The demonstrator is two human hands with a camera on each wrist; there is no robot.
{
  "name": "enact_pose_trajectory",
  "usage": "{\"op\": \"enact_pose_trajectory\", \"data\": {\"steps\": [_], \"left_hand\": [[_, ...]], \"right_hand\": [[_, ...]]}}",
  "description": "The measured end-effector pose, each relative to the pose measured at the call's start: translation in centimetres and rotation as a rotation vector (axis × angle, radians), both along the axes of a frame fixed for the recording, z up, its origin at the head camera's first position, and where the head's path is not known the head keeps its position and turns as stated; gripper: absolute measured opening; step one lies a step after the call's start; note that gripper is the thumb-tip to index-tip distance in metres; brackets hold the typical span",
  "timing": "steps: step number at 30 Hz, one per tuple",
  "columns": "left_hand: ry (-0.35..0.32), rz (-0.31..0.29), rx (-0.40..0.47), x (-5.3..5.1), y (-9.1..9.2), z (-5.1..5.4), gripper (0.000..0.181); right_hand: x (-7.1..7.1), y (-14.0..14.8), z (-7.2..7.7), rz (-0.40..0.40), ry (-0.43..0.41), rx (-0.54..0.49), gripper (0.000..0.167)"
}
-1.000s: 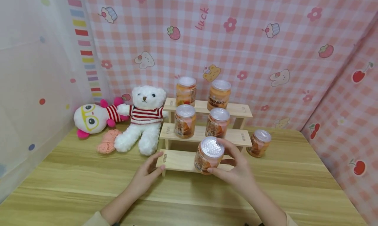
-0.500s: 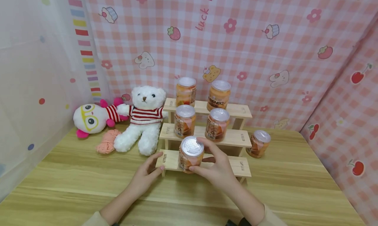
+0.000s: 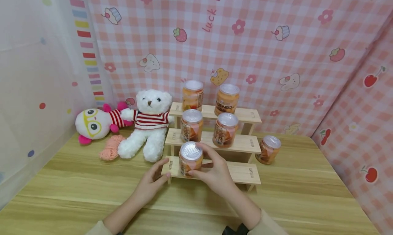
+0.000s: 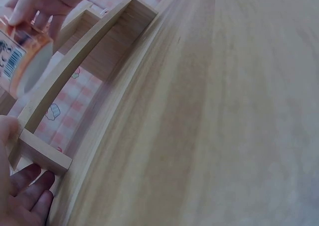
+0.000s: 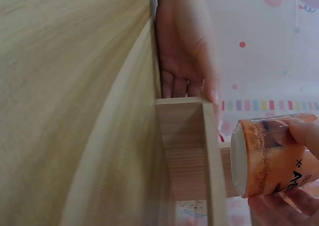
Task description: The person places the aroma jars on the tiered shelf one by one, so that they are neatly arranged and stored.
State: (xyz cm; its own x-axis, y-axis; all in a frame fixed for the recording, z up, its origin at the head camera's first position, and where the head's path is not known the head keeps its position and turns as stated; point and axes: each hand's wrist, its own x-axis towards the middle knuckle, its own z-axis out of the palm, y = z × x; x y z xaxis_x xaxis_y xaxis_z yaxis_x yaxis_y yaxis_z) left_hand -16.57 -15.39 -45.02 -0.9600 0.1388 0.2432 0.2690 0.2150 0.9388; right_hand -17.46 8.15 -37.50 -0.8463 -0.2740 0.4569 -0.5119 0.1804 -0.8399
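Note:
My right hand [image 3: 215, 171] grips an orange-labelled can [image 3: 191, 161] with a clear, silvery lid, thumb in front and fingers around its right side. The can is upright over the left part of the lowest tier of a three-step wooden rack [image 3: 242, 173]. In the right wrist view a small gap shows between the can's base [image 5: 240, 161] and the board [image 5: 215, 161]. My left hand [image 3: 150, 180] holds the left end of that tier, thumb on the board and fingers [image 4: 37, 196] around the end leg. Two similar cans stand on the middle tier, two on the top.
Another can [image 3: 268, 149] stands on the table right of the rack. To the left sit a white teddy bear [image 3: 151, 125], a pink-and-white plush toy [image 3: 93, 124] and a peach yarn bundle [image 3: 112, 148]. A checked cloth [image 3: 264, 54] hangs behind.
My right hand has carried the can leftward along the lowest tier, from its right half to its left part, and the can is now more upright. My left hand has stayed in place.

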Motion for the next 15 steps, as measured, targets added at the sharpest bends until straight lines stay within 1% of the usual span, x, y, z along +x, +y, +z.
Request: {"op": "enact_pose_trajectory", "data": {"steps": [5,12,15], "left_hand": [[-0.002,0.001,-0.007,0.0,0.0,0.0,0.049],[0.001,0.006,-0.009,0.1,0.0,0.0,0.049],[0.005,0.010,-0.009,0.1,0.0,0.0,0.049]], "right_hand": [[0.0,-0.3,-0.3,-0.033,-0.022,0.012,0.077],[1.4,-0.7,1.7,-0.047,-0.009,0.015,0.071],[1.5,-0.8,2.0,-0.047,-0.014,0.022,0.070]]}}
